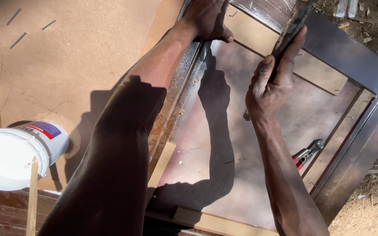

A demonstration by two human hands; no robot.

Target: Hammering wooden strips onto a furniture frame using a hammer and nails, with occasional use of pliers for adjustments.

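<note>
Gripping: right hand (270,85) closed round a hammer handle (287,35) over the dark door panel (224,166)
Left hand (206,19): pressed on the frame, fingers unseen
Bucket (12,153): white glue, stick (32,196) standing in it
Pliers (307,153): on panel

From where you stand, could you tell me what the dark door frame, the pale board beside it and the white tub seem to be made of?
Door frame: looks like wood with a glossy dark brown stain; it reflects sunlight. Pale board: probably pressed fibreboard or hardboard, matt, evenly speckled tan, no grain. White tub: likely plastic, smooth with a moulded rim.
</note>
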